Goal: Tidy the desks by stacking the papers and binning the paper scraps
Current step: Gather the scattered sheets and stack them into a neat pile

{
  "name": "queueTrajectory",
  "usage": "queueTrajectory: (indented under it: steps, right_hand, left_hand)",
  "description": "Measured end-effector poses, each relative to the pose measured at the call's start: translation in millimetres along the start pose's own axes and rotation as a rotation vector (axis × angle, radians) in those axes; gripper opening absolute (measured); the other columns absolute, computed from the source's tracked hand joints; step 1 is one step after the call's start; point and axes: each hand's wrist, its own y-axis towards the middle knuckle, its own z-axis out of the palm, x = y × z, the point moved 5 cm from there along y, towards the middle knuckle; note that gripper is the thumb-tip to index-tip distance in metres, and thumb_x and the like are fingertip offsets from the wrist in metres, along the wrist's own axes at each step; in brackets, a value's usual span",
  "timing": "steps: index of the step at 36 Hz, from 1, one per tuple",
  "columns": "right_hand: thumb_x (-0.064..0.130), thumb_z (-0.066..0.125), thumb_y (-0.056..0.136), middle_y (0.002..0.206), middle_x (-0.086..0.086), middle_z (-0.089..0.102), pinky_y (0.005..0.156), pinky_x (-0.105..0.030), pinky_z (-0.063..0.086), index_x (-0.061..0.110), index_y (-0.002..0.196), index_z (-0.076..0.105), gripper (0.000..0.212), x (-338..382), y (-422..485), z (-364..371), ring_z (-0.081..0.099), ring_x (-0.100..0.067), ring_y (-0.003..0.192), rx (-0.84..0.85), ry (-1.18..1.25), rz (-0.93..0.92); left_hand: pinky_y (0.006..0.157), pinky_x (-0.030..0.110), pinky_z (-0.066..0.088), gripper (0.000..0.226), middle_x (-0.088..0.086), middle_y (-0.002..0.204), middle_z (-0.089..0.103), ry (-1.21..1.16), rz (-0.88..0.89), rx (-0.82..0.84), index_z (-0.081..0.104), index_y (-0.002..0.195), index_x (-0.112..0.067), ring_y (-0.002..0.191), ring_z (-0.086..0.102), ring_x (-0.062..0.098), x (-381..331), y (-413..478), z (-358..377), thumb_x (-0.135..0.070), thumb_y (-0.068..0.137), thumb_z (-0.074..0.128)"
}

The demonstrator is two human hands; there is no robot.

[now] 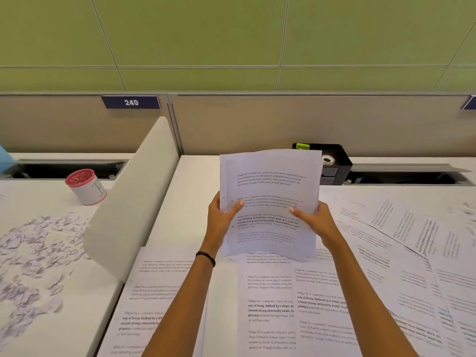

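Papers [270,202]: I've got a stack upright above the desk [190,176], left hand [221,220] and right hand [314,220] pinching its side edges. More sheets [270,305] loose below; scraps [33,253] on left desk.

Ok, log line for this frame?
left hand: grips paper stack | right hand: same | loose sheets: on desk | paper scraps: left desk

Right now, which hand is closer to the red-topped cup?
Left. The left hand grips the held papers across the divider from the red-topped cup; the right hand grips their far edge, farther right.
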Motion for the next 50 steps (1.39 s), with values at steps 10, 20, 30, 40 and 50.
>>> queueTrajectory:
  steps: [10, 20, 30, 40, 50]
  right_hand:
    - [0.014, 0.072, 0.078, 0.090, 0.004, 0.067, 0.059, -0.022, 0.055, 0.021, 0.102, 0.060, 0.027, 1.3, -4.4, 9.5, 0.066, -0.012, 0.080, -0.067, 0.078, -0.004]
    - [0.018, 0.074, 0.076, 0.107, -0.009, 0.067, 0.080, -0.045, 0.055, 0.013, 0.111, 0.062, 0.038, 10.3, -1.1, -9.2, 0.066, -0.027, 0.094, -0.054, 0.082, -0.025]
    - [0.016, 0.078, 0.072, 0.096, -0.001, 0.070, 0.072, -0.039, 0.057, 0.025, 0.096, 0.064, 0.029, 3.0, -6.1, 10.9, 0.068, -0.022, 0.088, -0.088, 0.156, -0.012]
    - [0.012, 0.075, 0.073, 0.091, 0.003, 0.070, 0.066, -0.030, 0.058, 0.022, 0.092, 0.066, 0.023, 26.5, -9.1, -10.6, 0.069, -0.013, 0.079, -0.103, 0.171, -0.103]
    - [0.009, 0.075, 0.073, 0.099, 0.005, 0.067, 0.077, -0.036, 0.054, 0.032, 0.098, 0.059, 0.038, -3.4, -14.5, -3.0, 0.064, -0.016, 0.093, -0.054, 0.137, -0.021]
  left_hand:
    - [0.067, 0.025, 0.056, 0.028, 0.004, 0.099, 0.070, -0.070, -0.047, -0.039, 0.061, 0.107, -0.017, 0.086, 0.070, 0.015, 0.3, -6.6, 3.9, -0.012, 0.082, 0.071]
    - [0.064, 0.022, 0.055, 0.031, -0.001, 0.099, 0.067, 0.013, 0.008, 0.042, 0.059, 0.102, -0.022, 0.084, 0.068, 0.015, -20.4, 3.0, -4.8, -0.019, 0.076, 0.075]
    - [0.067, 0.031, 0.058, 0.024, -0.001, 0.093, 0.070, -0.048, -0.017, 0.064, 0.063, 0.101, -0.021, 0.084, 0.069, 0.021, -16.0, -5.2, 17.5, -0.017, 0.080, 0.072]
    - [0.067, 0.028, 0.057, 0.023, 0.000, 0.097, 0.068, -0.059, 0.034, 0.059, 0.061, 0.101, -0.023, 0.085, 0.067, 0.018, -33.1, 2.0, 16.1, -0.015, 0.081, 0.070]
    - [0.070, 0.021, 0.054, 0.030, -0.004, 0.099, 0.070, -0.030, -0.098, 0.100, 0.063, 0.106, -0.021, 0.092, 0.067, 0.012, 3.0, -10.4, 15.0, -0.010, 0.079, 0.072]
